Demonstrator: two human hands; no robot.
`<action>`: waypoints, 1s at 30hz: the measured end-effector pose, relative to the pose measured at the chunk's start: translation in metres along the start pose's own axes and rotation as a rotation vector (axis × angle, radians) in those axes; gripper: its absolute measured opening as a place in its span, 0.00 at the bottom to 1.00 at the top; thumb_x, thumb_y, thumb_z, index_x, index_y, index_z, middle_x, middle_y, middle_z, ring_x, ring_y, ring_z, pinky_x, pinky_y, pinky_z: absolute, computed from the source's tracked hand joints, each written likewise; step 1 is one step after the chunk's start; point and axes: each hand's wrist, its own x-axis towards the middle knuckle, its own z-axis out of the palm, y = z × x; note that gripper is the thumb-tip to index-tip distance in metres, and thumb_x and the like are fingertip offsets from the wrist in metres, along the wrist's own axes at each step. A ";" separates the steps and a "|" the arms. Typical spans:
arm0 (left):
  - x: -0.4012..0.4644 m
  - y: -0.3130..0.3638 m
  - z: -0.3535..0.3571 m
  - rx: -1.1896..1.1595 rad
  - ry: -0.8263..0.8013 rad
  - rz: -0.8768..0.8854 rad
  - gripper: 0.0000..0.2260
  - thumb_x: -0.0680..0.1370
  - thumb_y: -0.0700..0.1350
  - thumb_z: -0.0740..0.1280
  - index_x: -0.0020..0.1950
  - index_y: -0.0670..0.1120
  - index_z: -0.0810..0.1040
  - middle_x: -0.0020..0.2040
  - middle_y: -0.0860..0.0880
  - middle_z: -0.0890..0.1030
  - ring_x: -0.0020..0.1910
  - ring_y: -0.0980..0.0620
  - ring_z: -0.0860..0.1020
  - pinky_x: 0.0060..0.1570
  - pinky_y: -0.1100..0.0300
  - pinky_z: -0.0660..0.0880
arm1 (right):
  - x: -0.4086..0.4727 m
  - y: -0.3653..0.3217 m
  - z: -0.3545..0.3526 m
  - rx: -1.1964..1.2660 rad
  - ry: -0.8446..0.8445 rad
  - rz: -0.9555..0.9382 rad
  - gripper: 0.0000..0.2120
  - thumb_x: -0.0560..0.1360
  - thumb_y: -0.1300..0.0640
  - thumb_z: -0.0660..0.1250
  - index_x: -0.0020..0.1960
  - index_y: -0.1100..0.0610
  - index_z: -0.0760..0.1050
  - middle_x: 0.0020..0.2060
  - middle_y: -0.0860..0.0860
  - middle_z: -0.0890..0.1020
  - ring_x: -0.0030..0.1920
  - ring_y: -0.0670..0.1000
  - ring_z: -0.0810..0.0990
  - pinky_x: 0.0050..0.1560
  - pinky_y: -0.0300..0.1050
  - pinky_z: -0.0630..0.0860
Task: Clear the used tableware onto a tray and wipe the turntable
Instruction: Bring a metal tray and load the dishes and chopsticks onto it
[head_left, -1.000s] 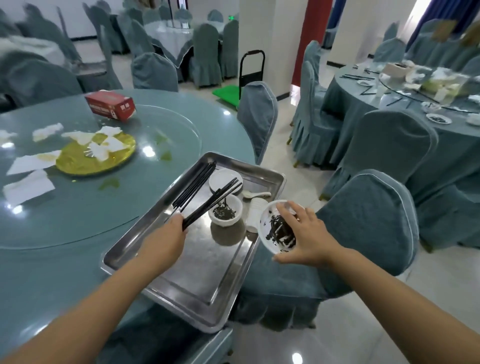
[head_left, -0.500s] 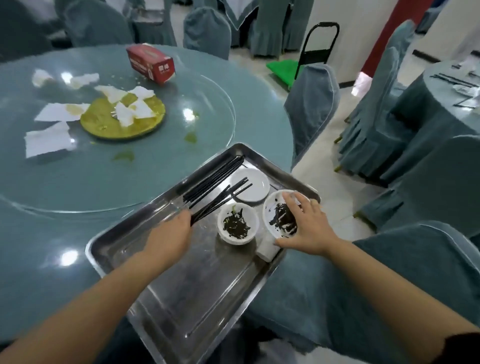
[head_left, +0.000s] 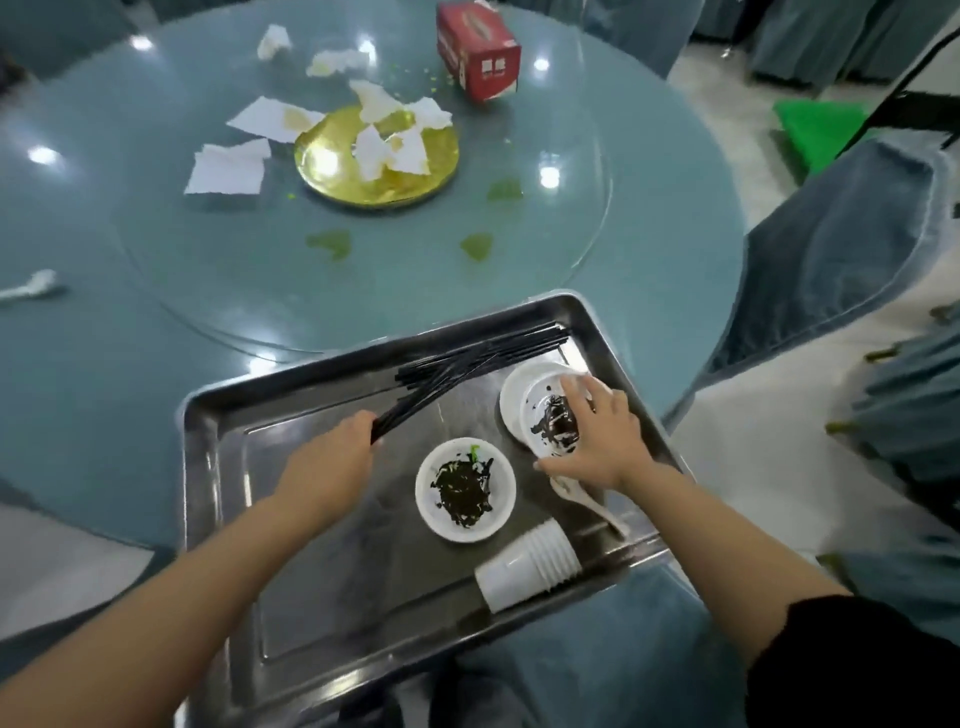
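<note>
The left hand (head_left: 332, 457) reaches forward over the steel tray (head_left: 208, 467), back up, fingers curled around the near ends of black chopsticks (head_left: 467, 364). Their long axis runs from that hand up and right toward the tray's far corner. The right hand (head_left: 597, 441), palm down, pinches a soiled white bowl (head_left: 550, 421) sitting on a white plate (head_left: 519, 389). Another soiled bowl (head_left: 465, 488) lies between the hands.

Red box (head_left: 479, 52): white chars, unreadable.
</note>
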 end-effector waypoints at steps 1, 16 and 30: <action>0.002 0.000 0.001 -0.004 0.004 -0.018 0.09 0.82 0.50 0.55 0.58 0.49 0.69 0.49 0.48 0.76 0.42 0.45 0.76 0.39 0.51 0.73 | 0.009 0.000 0.001 -0.008 -0.023 -0.011 0.55 0.61 0.29 0.69 0.76 0.43 0.41 0.77 0.49 0.46 0.74 0.64 0.47 0.71 0.67 0.56; 0.011 0.007 0.014 -0.046 -0.016 -0.146 0.05 0.83 0.48 0.54 0.53 0.48 0.66 0.40 0.52 0.69 0.33 0.50 0.71 0.34 0.54 0.66 | 0.073 0.004 0.016 -0.111 -0.164 -0.088 0.59 0.60 0.26 0.68 0.76 0.43 0.35 0.77 0.49 0.37 0.75 0.64 0.38 0.73 0.64 0.45; 0.004 0.003 0.023 -0.046 -0.050 -0.105 0.02 0.82 0.45 0.54 0.50 0.50 0.64 0.39 0.51 0.72 0.34 0.49 0.74 0.34 0.52 0.72 | 0.052 0.006 0.017 -0.088 -0.258 -0.020 0.61 0.59 0.24 0.67 0.77 0.46 0.37 0.76 0.46 0.35 0.76 0.61 0.37 0.72 0.67 0.48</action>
